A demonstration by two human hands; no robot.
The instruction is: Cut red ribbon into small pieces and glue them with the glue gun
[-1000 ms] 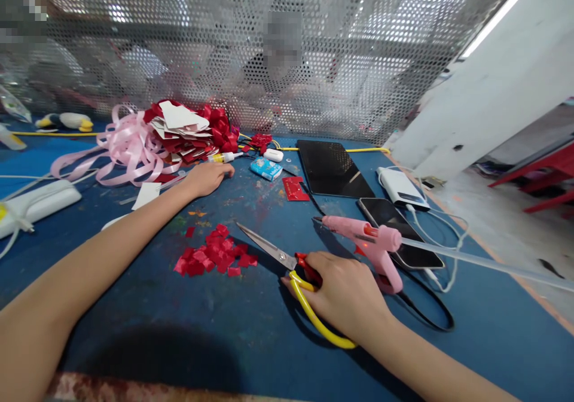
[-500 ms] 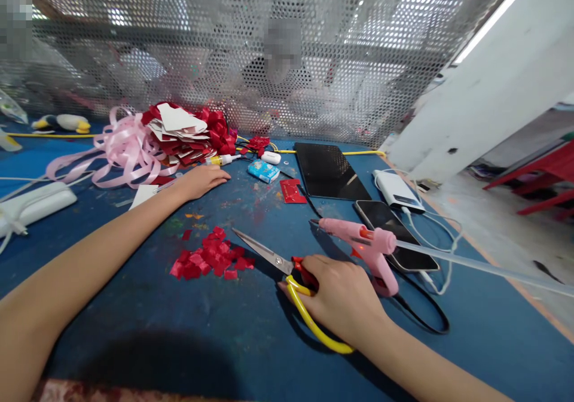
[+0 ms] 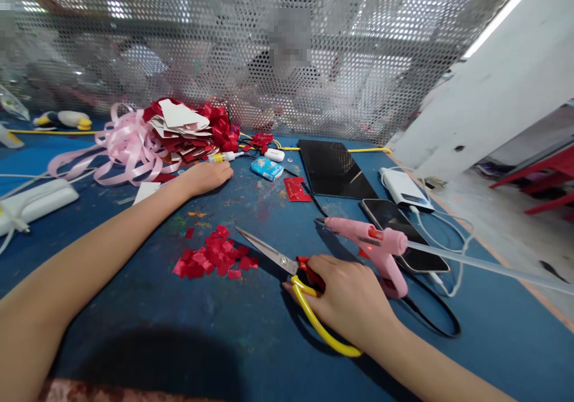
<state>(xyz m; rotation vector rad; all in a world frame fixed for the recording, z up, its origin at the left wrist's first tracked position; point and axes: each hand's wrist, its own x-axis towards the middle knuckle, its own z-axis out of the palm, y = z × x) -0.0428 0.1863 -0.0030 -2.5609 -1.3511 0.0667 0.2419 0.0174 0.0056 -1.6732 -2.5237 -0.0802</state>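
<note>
My right hand (image 3: pixel 347 297) lies closed over the yellow and red handles of a pair of scissors (image 3: pixel 289 276) lying on the blue table (image 3: pixel 224 330), blades pointing up-left. A small heap of cut red ribbon bits (image 3: pixel 215 258) lies just left of the blades. My left hand (image 3: pixel 207 176) is stretched far forward, resting palm down with fingers curled, beside a small glue tube (image 3: pixel 223 157) and a pile of red and white ribbon pieces (image 3: pixel 188 133). What the left fingers hold, if anything, is hidden.
A pink glue gun (image 3: pixel 374 246) with a clear stick stands right of my right hand, over a phone (image 3: pixel 403 234). A dark tablet (image 3: pixel 334 168), a white power bank (image 3: pixel 403 189), pink ribbon loops (image 3: pixel 121 148) and a perforated metal screen (image 3: pixel 269 49) with a person behind it lie farther back.
Only the camera view has shifted slightly. Both hands stay where they were, right on the scissors, left by the glue tube.
</note>
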